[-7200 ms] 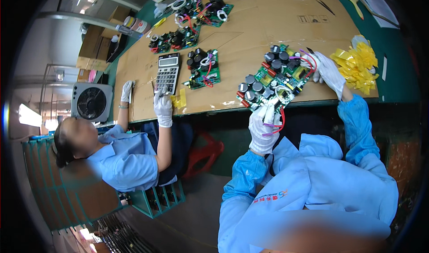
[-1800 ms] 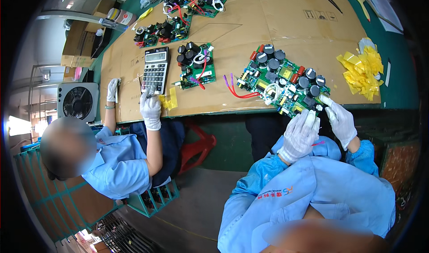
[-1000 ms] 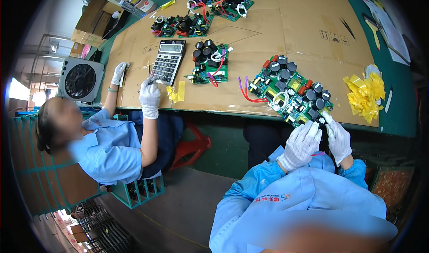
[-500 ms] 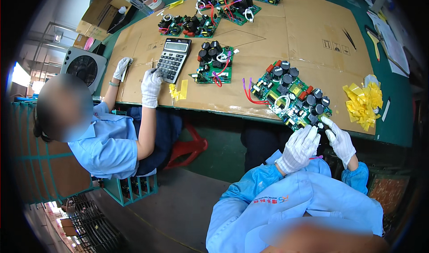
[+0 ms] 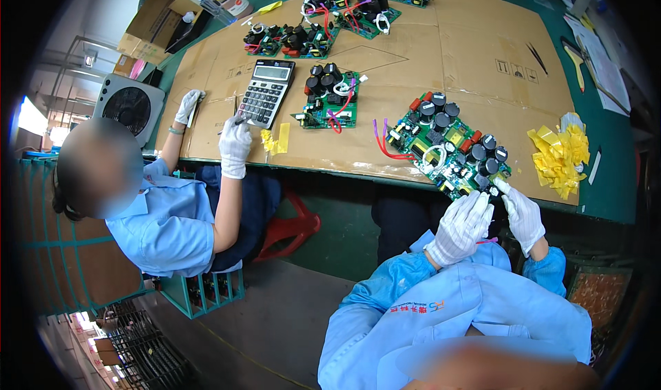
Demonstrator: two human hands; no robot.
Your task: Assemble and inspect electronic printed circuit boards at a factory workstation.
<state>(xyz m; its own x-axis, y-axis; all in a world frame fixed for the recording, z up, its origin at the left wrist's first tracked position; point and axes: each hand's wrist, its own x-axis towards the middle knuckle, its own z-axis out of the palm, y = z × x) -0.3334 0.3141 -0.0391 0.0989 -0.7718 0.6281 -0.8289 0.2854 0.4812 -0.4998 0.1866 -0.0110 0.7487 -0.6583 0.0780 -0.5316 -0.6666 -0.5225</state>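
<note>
Two green circuit boards (image 5: 460, 157) with black capacitors, red parts and a white wire loop appear to lie edge to edge, slightly tilted toward me. At their near corner, my left hand (image 5: 463, 228) in a white striped glove has its fingers pressed together against the edge. My right hand (image 5: 522, 214), gloved too, pinches the same corner from the right, its fingertips beside a small white part. My fingers and sleeves partly hide that corner. Red wires with purple ends (image 5: 387, 144) stick out on the left. A bit of purple wire shows below my left hand.
A co-worker's gloved hand (image 5: 235, 148) holds a thin tool near a calculator (image 5: 265, 94). Another board (image 5: 329, 97) lies between us, and several more (image 5: 310, 40) stand at the back. Crumpled yellow tape (image 5: 561, 156) sits right, near a brush (image 5: 575, 66) and tweezers (image 5: 538, 58).
The co-worker's hand beside the calculator has drawn slightly back toward the table edge. My right hand has shifted a little to the left; the boards are nearly unmoved.
</note>
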